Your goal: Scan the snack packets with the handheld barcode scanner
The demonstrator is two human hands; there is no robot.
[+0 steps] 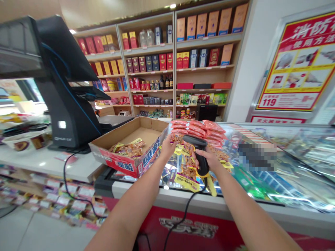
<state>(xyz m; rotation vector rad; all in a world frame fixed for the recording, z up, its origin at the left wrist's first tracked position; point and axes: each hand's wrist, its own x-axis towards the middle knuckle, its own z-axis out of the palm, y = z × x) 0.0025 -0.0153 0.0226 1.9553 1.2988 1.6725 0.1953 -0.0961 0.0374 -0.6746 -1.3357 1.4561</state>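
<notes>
While the right hand (205, 157) grips the scanner (202, 164) right of the cardboard box (115, 163), handle toward the person, the left hand (167, 147), nearer that box, is at a snack packet (178, 137). Its grip I can't tell.

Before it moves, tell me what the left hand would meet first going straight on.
Probably the snack packet just ahead of the left hand, perhaps already touching it; depth is unclear. The pink packets look next.

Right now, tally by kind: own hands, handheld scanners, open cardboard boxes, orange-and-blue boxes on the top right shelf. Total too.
Hands (left hand, right hand): 2
Handheld scanner: 1
Open cardboard box: 1
Orange-and-blue boxes: 6
Total: 10
</notes>
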